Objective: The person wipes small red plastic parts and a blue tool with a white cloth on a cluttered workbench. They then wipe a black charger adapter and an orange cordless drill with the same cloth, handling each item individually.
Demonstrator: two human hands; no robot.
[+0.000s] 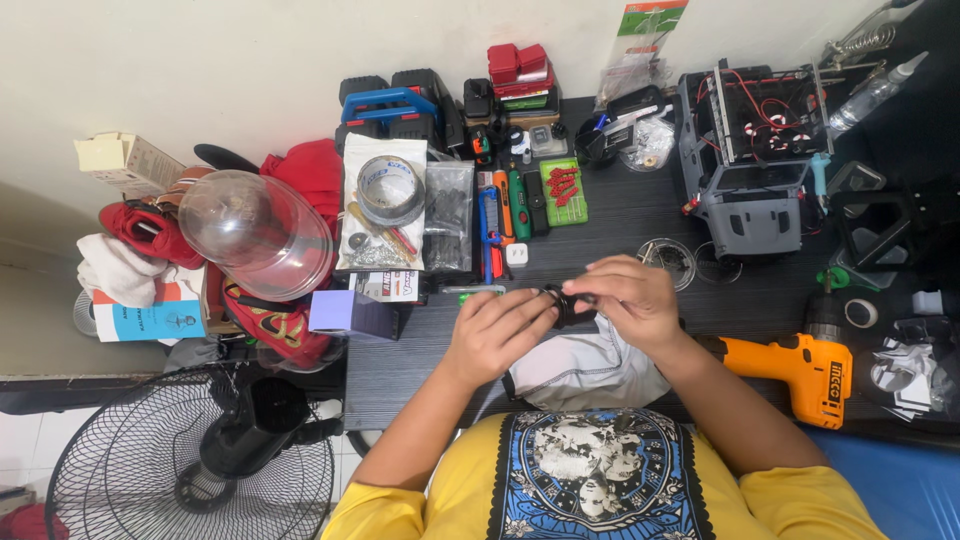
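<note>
Clear bag (381,203) with grey tape roll and white label sits on my worktop (620,215), left of middle. Clear bag (640,45) with green and red card top hangs on wall. Tan cardboard box (127,160) far left. Blue and white booklet (150,318) below it.

wall (250,50): plain cream | desk (620,215): dark slatted | floor (20,440): pale tile | light: even

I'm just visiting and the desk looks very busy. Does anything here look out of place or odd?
Mostly it is clutter. Both hands, left hand and right hand, hold a small black part over the dark table. One oddity: a clear plastic dome lies tipped on a heap of red cloth beside the table. Nothing looks spilled or broken.
</note>
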